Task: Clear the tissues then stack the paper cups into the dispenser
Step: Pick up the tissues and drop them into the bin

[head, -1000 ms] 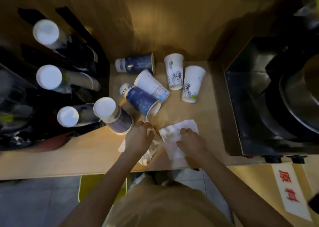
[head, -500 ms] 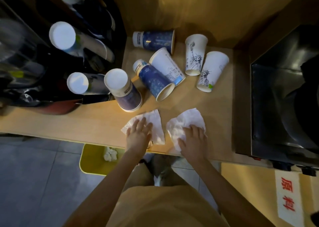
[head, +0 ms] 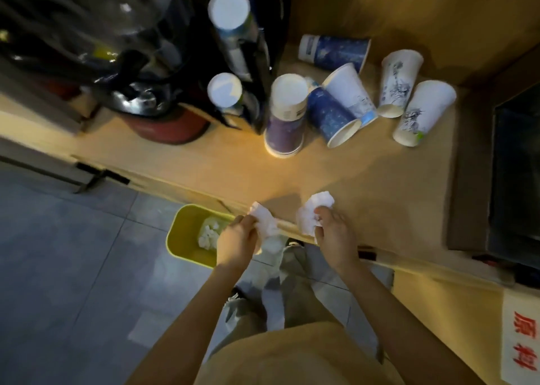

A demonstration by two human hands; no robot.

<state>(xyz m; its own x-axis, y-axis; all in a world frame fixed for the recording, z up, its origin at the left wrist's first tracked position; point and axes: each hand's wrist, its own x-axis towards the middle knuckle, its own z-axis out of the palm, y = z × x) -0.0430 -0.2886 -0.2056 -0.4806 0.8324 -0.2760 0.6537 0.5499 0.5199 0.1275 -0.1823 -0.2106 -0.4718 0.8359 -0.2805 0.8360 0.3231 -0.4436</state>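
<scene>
Wooden counter (head: 336,177); six paper cups (head: 333,115) on it; five toppled.

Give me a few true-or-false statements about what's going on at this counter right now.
1. Each hand holds a crumpled tissue: left hand on the left tissue, right hand on the right tissue. True.
2. The yellow bin is empty. False: white wads already lie in it.
3. All loose cups stand upright. False: only the purple cup stands, upside down; the rest lie on their sides.
4. The bin sits on the floor below the counter edge. True.
</scene>
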